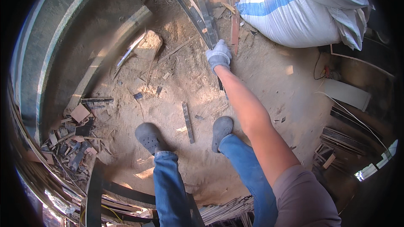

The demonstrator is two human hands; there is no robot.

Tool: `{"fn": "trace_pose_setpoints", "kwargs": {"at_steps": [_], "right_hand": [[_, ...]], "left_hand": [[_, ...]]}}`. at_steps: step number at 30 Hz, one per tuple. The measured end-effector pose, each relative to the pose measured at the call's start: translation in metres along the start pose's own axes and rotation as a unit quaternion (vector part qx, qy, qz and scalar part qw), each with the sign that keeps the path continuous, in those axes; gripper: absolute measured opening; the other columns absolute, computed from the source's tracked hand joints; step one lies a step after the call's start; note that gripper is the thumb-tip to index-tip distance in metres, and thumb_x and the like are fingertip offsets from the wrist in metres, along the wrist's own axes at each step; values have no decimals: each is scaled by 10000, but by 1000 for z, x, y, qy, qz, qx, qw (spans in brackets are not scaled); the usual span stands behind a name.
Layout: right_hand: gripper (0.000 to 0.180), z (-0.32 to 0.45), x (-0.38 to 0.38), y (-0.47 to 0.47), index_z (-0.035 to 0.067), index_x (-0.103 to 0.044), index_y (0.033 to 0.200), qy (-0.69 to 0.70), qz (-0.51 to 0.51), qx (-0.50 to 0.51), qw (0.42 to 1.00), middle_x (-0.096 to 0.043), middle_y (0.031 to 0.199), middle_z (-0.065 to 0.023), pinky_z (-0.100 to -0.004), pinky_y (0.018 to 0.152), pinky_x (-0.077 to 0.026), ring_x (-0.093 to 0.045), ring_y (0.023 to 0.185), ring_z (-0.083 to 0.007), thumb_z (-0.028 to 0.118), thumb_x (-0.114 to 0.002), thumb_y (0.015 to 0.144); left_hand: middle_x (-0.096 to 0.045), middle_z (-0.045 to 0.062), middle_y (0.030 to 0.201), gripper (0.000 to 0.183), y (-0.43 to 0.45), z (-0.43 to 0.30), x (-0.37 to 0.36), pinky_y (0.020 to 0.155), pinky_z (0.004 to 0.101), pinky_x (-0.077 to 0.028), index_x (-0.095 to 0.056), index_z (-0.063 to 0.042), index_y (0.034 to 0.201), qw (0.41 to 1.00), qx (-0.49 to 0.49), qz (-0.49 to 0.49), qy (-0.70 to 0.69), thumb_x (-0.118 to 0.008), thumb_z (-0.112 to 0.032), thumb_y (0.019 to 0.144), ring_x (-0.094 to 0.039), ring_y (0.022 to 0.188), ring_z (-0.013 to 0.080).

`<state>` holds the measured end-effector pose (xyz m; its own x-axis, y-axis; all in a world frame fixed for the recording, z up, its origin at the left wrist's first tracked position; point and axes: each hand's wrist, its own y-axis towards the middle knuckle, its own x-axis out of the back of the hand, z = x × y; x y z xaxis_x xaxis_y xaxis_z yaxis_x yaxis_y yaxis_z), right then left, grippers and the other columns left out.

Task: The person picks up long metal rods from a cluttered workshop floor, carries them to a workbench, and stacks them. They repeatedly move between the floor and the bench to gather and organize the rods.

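Observation:
My right hand [219,53], in a pale knitted work glove, reaches out over the dusty ground. It is closed around a bundle of long, thin dark-faced wood strips [205,15], which fan out beyond the fingers; dark ends show behind the wrist. The fingertips are partly hidden. A reddish wood strip [235,28] lies just right of the hand. My left hand is out of view. Between my two grey clogs lies a short dark wood strip [187,123].
A full white woven sack [290,12] with a blue band lies at the upper right. Large dark curved-looking panels [75,34] stand at the left, above a heap of wood offcuts [75,138]. Stacked dark boards [344,138] and a thin white cable [356,116] are at the right.

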<state>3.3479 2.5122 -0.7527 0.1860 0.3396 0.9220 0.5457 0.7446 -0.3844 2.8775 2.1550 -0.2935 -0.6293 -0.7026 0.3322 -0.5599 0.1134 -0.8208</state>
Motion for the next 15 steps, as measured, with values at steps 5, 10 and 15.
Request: {"fn": "trace_pose_setpoints", "kwargs": {"at_steps": [5, 10, 15], "right_hand": [[662, -9, -17, -18, 27, -578, 1310, -11, 49, 62, 997, -703, 1245, -213, -484, 1001, -567, -710, 1154, -405, 354, -865, 811], [569, -28, -13, -69, 2, -662, 1161, 106, 76, 50, 990, -754, 1091, -258, -492, 929, -590, -736, 1045, -425, 323, -880, 745], [515, -91, -66, -224, 32, -661, 1089, 227, 158, -26, 961, -767, 989, -188, -487, 857, -599, -747, 924, -370, 293, -892, 710]], "left_hand": [[-685, 104, 928, 384, -18, -4, 8, 686, 403, -625, -605, 2, 1135, 1000, 8, -28, 4, -778, -155, 830, -680, 737, 235], [-685, 102, 924, 374, -42, -20, 23, 682, 403, -625, -608, 1, 1124, 998, 8, -53, 13, -777, -163, 834, -681, 734, 234], [-686, 101, 921, 365, -57, -31, 36, 678, 402, -625, -611, 1, 1114, 998, 11, -67, 19, -776, -171, 837, -682, 730, 234]]}}
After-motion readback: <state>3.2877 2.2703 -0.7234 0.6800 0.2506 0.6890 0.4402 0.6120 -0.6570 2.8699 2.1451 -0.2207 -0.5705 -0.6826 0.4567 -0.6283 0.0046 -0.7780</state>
